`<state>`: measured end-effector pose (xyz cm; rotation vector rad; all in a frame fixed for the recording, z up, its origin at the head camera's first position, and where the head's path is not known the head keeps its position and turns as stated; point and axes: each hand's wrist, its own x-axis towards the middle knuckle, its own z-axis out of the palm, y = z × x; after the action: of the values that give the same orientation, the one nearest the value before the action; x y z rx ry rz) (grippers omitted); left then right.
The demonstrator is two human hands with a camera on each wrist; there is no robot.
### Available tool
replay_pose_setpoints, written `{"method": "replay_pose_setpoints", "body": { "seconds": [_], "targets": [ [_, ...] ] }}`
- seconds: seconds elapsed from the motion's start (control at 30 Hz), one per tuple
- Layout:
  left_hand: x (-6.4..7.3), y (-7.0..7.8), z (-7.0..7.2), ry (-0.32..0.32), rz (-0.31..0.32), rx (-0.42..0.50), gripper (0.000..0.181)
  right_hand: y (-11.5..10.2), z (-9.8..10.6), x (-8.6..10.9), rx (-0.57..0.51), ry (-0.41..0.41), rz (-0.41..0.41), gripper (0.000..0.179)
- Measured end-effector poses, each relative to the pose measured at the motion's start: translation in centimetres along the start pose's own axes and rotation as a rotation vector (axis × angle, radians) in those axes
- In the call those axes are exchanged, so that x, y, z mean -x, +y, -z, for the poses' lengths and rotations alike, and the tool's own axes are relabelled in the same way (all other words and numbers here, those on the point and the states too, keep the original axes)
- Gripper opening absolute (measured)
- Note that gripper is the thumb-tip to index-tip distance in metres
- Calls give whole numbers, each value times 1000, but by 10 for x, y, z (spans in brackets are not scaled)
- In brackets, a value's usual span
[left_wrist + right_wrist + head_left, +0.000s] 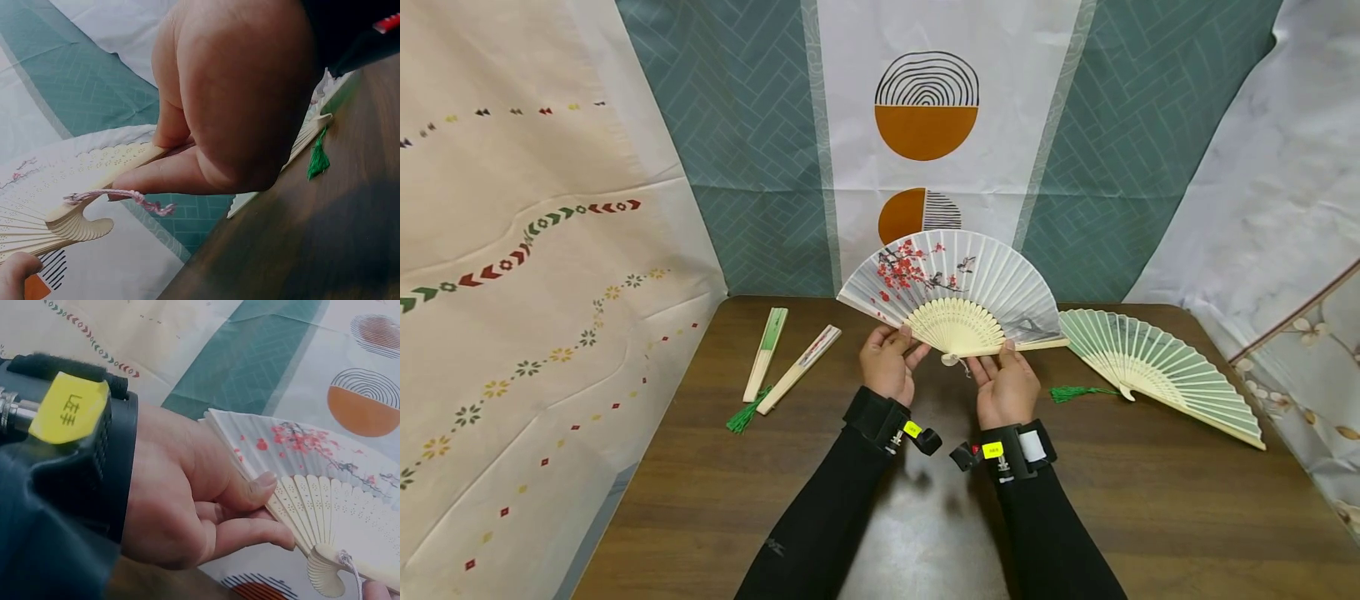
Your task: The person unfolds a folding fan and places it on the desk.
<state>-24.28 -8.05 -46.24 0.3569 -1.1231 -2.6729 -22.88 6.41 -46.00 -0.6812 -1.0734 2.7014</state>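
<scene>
A spread white folding fan with red blossoms, small birds and pale bamboo ribs is held up over the far edge of the table. My left hand pinches its left outer rib between thumb and fingers, as the right wrist view shows. On the other side my right hand grips the right outer rib, thumb on top. The left wrist view shows this right hand large, with a fingertip of my left hand at the lower left. From the fan's pivot hangs a short pinkish cord.
An open green fan with a green tassel lies on the table's right. Two folded fans, one green-topped and one with a pale printed edge, lie at left with another green tassel. Patterned cloths hang behind the wooden table.
</scene>
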Motion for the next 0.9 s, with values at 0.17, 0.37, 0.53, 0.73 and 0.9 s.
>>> {"method": "replay_pose_setpoints", "body": {
  "seconds": [0.17,0.37,0.53,0.73,0.9],
  "targets": [
    [1,-3,0,24,-5,38,22,-1,0,-1,-23,17,-26,51],
    [0,-7,-2,40,-3,62,20,-2,-1,0,-64,13,-32,52],
    [0,-10,-4,44,-19,74,16,-3,-2,0,-115,13,-58,51],
    [1,-13,-5,44,-34,85,9,-4,-1,1,-157,22,-71,50],
    [1,-17,-3,45,-27,84,9,-1,3,2,-122,13,-9,43]
  ]
}}
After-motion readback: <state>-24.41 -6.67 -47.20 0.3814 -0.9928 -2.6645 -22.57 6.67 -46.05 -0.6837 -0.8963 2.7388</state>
